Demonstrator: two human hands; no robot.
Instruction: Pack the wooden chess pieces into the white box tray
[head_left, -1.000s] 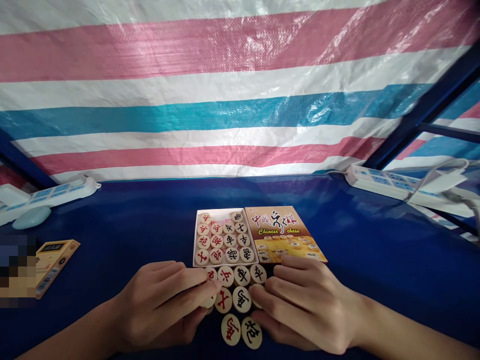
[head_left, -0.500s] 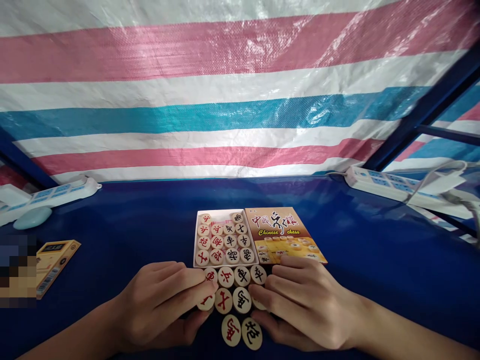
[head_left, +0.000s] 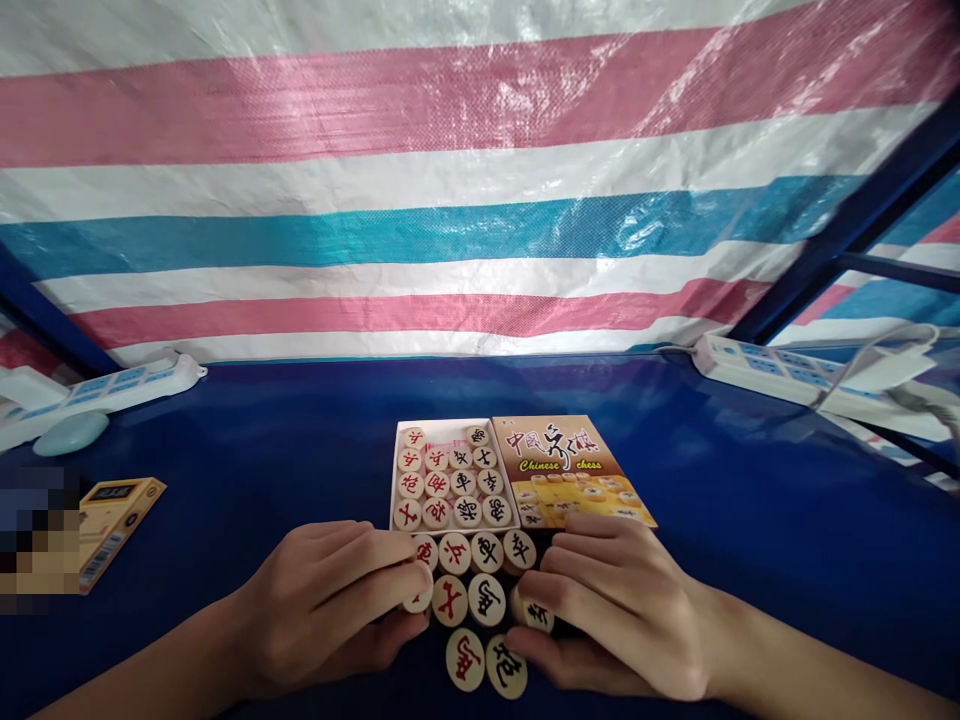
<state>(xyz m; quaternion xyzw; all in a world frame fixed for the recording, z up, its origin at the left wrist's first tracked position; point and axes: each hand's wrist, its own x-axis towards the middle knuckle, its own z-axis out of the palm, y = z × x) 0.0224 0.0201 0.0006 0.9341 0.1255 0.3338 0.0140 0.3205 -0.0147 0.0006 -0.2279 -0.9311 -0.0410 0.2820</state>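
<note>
My left hand (head_left: 330, 590) is closed on a red-lettered Chinese chess piece (head_left: 418, 598) at the left end of the second row, index finger over it and thumb at its near side. Between the thumb and index finger of my right hand (head_left: 622, 605) is a black-lettered chess piece (head_left: 538, 614), tilted and partly covered. More red and black pieces, such as a red one (head_left: 451, 600) and a black one (head_left: 486, 599), lie in rows between my hands. Beyond them is an open white box (head_left: 393, 480) with several pieces inside.
The brown Chinese chess lid (head_left: 574, 465) lies against the box's right side. At left are a yellowish box (head_left: 120, 530) and a light blue rounded object (head_left: 71, 434). Power strips (head_left: 150, 385) sit at both back corners of the blue table (head_left: 787, 520). Striped sheeting hangs behind.
My right hand's piece has come out from under the fingers and tilted, showing more of its face, slightly apart from its row. My left hand has barely moved.
</note>
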